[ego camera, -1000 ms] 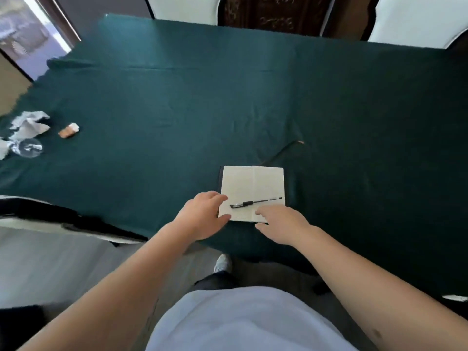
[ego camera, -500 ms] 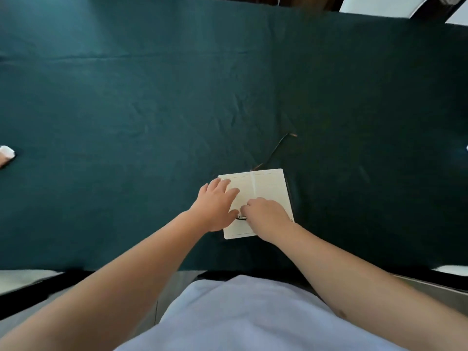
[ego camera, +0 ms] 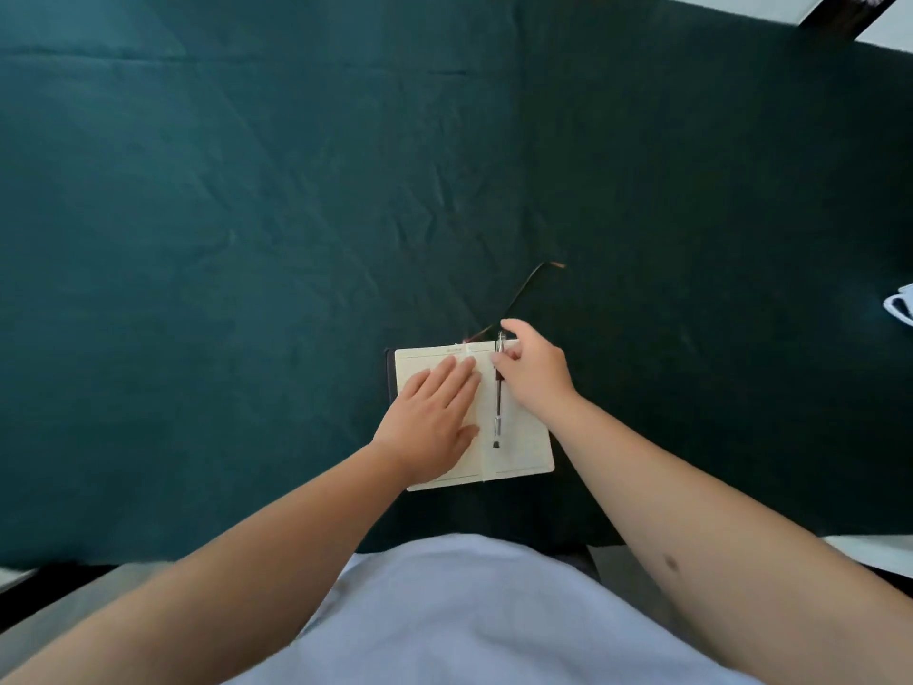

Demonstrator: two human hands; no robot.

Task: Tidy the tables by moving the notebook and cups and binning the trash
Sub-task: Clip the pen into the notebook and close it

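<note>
Notebook, a small open book of cream ruled pages in a dark cover, lies flat near the front edge of the table, which is draped in a dark teal, creased cloth; nearest the camera, a pale lilac shirt fills the bottom of the view, with both bare forearms reaching forward from it. Left hand rests palm-down on the left page, fingers extended and held close together, pressing the page flat. Right hand lies over the upper part of the right page, its fingers curled and pinching the upper end of a slim black-and-clear ballpoint pen; the pen lies on the right page just beside the central fold, running lengthwise with its tip toward the person. From the top of the notebook's spine a thin dark ribbon marker trails away across the cloth toward the far right. At the right edge of the view, well apart from the notebook, part of a white object is visible, too cropped to identify.
</note>
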